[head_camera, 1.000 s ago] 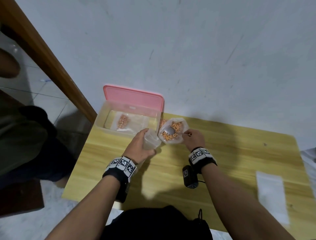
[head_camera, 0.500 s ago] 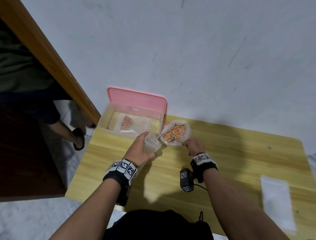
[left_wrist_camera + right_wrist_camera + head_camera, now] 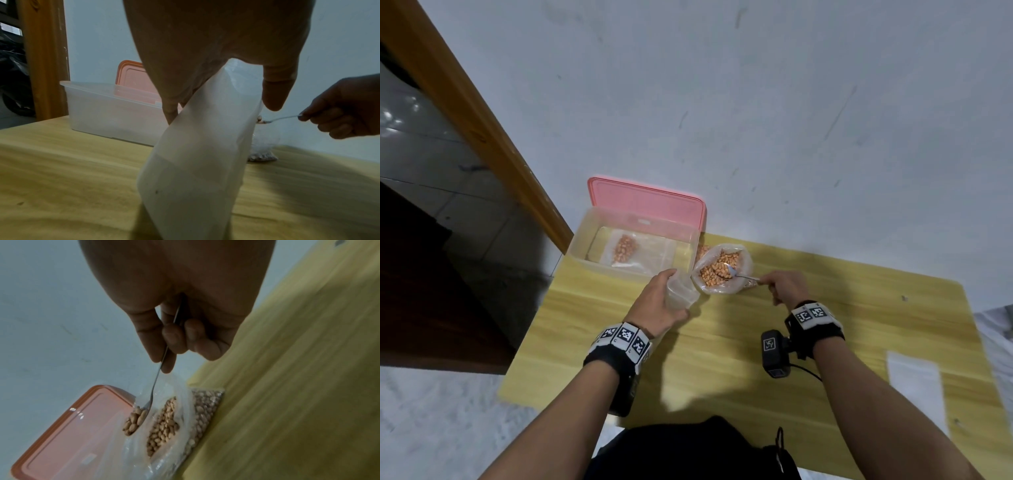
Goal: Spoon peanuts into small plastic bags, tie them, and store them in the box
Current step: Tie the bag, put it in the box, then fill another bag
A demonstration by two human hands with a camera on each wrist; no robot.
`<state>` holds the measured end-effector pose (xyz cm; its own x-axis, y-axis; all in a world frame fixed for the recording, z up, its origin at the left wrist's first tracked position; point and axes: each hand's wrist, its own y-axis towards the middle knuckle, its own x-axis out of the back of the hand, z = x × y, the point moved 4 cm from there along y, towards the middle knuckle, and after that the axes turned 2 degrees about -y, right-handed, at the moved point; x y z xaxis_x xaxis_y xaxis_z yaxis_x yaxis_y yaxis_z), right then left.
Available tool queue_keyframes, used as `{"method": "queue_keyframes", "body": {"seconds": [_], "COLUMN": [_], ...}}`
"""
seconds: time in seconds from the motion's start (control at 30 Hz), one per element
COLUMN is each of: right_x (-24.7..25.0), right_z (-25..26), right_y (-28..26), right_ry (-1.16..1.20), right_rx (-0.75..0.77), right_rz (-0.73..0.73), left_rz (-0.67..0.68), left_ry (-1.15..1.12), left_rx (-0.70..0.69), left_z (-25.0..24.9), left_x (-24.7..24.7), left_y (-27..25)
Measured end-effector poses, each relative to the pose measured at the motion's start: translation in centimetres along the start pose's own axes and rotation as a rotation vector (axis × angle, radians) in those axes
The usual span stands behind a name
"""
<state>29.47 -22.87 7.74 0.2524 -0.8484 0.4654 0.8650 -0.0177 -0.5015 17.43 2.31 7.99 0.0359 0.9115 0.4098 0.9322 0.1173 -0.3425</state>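
Clear box with one filled bag sits at the table's back-left corner. Left hand grips the empty small bag; right hand pinches the spoon, now lifted loaded from the peanut bag, so pouring's next.

The spoon is now lifted out of the peanuts, loaded, its bowl raised over the big bag. It's pulled back a bit to the right by the right hand.
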Motion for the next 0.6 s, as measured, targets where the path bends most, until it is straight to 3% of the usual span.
{"method": "queue_keyframes", "body": {"seconds": [0.33,0.47,0.6], "right_x": [0.8,-0.9,-3.9], "right_z": [6.7,8.4,9.5], "right_y": [-2.0,-2.7,-4.0], "right_ry": [-0.061,-0.212,-0.427], "right_rx": [0.234,0.258,0.442], "right_rz": [0.116,0.175,0.235], "left_rz": [0.01,0.004,0.013], "left_ry": [0.028,0.007,-0.027], "left_rx": [0.014,0.005,-0.005], "left_z": [0.0,-0.3,-0.6], "left_x": [-0.2,0.2,0.2], "left_y": [0.3,0.6,0.8]}}
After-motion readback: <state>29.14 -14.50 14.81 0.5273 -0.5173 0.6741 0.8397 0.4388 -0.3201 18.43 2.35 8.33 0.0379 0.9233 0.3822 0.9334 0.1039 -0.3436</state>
